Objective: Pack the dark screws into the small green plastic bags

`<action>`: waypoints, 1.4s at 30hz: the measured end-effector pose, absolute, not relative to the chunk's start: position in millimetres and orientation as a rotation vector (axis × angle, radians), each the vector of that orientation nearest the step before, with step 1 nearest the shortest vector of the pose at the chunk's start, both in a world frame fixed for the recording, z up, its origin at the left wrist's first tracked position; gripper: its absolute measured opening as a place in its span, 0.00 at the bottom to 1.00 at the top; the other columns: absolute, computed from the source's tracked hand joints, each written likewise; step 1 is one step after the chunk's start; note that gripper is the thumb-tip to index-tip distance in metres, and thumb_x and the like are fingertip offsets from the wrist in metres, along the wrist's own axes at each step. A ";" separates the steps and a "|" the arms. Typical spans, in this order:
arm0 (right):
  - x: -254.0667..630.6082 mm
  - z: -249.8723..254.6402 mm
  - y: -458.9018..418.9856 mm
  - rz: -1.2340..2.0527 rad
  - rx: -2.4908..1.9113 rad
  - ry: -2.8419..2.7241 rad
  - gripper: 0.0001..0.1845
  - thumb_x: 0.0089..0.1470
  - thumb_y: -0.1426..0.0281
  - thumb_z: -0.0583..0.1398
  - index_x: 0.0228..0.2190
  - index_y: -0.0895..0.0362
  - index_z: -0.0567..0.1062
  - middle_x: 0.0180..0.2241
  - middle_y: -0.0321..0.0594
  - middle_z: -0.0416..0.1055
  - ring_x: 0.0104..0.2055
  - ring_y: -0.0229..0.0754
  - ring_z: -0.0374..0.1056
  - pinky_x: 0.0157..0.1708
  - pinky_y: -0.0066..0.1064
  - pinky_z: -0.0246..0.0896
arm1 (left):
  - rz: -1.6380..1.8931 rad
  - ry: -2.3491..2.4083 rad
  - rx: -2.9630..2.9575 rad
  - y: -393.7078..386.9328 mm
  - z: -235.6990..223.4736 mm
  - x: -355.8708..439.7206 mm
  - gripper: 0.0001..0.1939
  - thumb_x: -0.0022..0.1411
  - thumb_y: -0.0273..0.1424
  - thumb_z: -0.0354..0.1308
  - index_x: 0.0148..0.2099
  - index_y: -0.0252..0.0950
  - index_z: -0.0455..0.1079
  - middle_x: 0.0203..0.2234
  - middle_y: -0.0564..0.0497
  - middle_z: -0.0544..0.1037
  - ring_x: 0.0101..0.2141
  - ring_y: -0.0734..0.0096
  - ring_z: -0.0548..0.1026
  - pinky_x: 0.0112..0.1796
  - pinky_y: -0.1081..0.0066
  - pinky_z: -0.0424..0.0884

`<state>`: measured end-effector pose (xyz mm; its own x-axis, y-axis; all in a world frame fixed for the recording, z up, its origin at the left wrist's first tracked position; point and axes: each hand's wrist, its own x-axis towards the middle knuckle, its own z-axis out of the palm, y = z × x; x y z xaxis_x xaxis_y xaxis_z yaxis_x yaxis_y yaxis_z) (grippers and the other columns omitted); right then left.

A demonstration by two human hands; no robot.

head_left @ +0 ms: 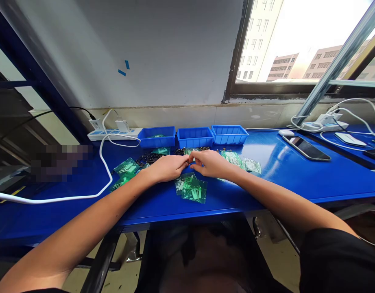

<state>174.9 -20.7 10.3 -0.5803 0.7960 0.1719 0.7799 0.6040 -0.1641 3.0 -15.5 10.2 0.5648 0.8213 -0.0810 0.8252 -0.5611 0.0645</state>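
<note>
My left hand (pixel 168 167) and my right hand (pixel 209 163) meet above the middle of the blue table (pixel 233 199). The fingers of both are pinched together at the tips. Something small and dark shows between them, too small to name. Just below lie green see-through bags (pixel 192 189) with small pale pieces inside. To the left of my left hand is another group of green bags (pixel 126 170), beside a pile of small dark pieces (pixel 149 158). More green bags (pixel 232 158) lie right of my right hand. Small brassy and dark pieces (pixel 204 149) are partly hidden behind my hands.
Three blue bins, left (pixel 157 142), middle (pixel 195 142) and right (pixel 230 140), stand along the wall. A white cable (pixel 106 171) loops across the table from a power strip (pixel 96 135). A phone (pixel 306 147) lies at the right, near another power strip (pixel 312 126).
</note>
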 end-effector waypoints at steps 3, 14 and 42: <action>174.6 9.8 -21.0 0.090 -1.321 -2.569 0.08 0.54 0.70 0.57 0.38 0.56 0.72 0.30 0.38 0.72 0.33 0.39 0.65 0.27 0.26 0.44 | -0.056 1.416 2.698 -15.1 9.4 2.5 0.15 0.67 0.34 0.35 0.45 0.39 0.62 0.43 0.48 0.75 0.42 0.59 0.74 0.39 0.66 0.67; 174.7 5.6 -19.2 0.088 -1.238 -2.525 0.11 0.58 0.67 0.53 0.31 0.59 0.72 0.27 0.39 0.72 0.29 0.36 0.63 0.27 0.26 0.44 | -0.051 1.450 2.723 -14.2 7.5 3.7 0.16 0.67 0.36 0.34 0.42 0.39 0.62 0.41 0.48 0.76 0.40 0.60 0.74 0.37 0.66 0.68; 174.8 5.8 -20.6 0.116 -1.253 -2.605 0.10 0.59 0.67 0.52 0.40 0.58 0.67 0.30 0.40 0.73 0.32 0.40 0.67 0.26 0.27 0.44 | -0.056 1.441 2.726 -15.8 9.4 4.1 0.17 0.67 0.35 0.35 0.47 0.40 0.64 0.40 0.47 0.77 0.40 0.59 0.75 0.37 0.67 0.68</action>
<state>174.8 -20.6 5.8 -0.6000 0.7778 0.1874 0.7581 0.6275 -0.1775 4.1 -15.8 9.4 0.5632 0.8242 -0.0590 0.8263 -0.5621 0.0345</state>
